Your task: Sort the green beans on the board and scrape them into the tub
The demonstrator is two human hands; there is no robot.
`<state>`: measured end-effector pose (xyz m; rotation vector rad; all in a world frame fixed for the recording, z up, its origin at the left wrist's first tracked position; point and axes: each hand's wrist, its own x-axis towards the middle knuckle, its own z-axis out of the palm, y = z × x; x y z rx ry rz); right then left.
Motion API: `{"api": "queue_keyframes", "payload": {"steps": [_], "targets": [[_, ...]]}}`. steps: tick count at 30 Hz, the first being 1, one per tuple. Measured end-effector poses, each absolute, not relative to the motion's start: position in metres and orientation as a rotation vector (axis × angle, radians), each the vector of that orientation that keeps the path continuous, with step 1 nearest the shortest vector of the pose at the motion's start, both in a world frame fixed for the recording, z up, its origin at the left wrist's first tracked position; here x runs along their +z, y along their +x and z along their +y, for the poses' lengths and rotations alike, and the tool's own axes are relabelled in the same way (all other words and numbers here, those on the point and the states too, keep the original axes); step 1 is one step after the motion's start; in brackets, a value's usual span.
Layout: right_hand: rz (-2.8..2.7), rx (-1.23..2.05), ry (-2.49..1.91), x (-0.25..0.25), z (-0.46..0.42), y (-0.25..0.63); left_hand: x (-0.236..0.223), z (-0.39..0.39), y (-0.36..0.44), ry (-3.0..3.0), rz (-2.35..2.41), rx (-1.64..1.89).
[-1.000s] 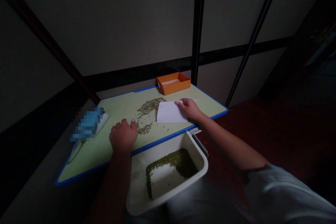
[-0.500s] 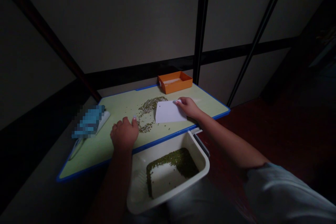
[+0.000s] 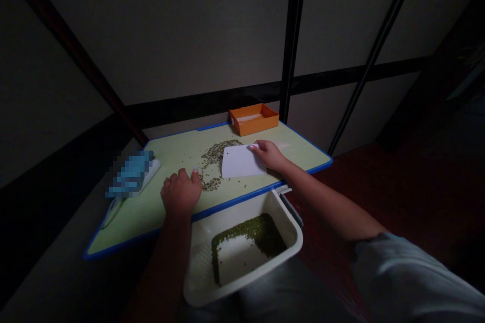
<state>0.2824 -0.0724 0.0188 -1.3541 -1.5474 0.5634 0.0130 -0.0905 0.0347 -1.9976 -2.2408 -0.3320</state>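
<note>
A pale green table (image 3: 170,149) with a blue rim carries a scatter of small green beans (image 3: 214,154). My right hand (image 3: 268,155) grips the right edge of a white flat scraper (image 3: 239,162), which lies against the right side of the beans. My left hand (image 3: 181,192) rests curled on the table at the left of the beans, thumb tip toward them, nothing visible in it. A white tub (image 3: 197,272) sits below the table's near edge, with more green beans (image 3: 261,229) inside.
An orange open box (image 3: 254,119) stands at the table's far edge. A blurred blue item (image 3: 131,174) lies at the table's left on something white. Grey wall panels with dark frames rise behind. Dark floor lies to the right.
The white scraper and my right hand have slid a little to the left into the beans. My left hand has stayed nearly in place.
</note>
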Motion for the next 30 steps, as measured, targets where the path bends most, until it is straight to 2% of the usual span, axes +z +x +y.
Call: {"api": "queue_keyframes", "payload": {"steps": [30], "targets": [[-1.602, 0.687, -1.205, 0.0197, -0.0667, 0.2833, 0.0334, -0.0889, 0.0122, -2.004, -2.255, -0.344]]}}
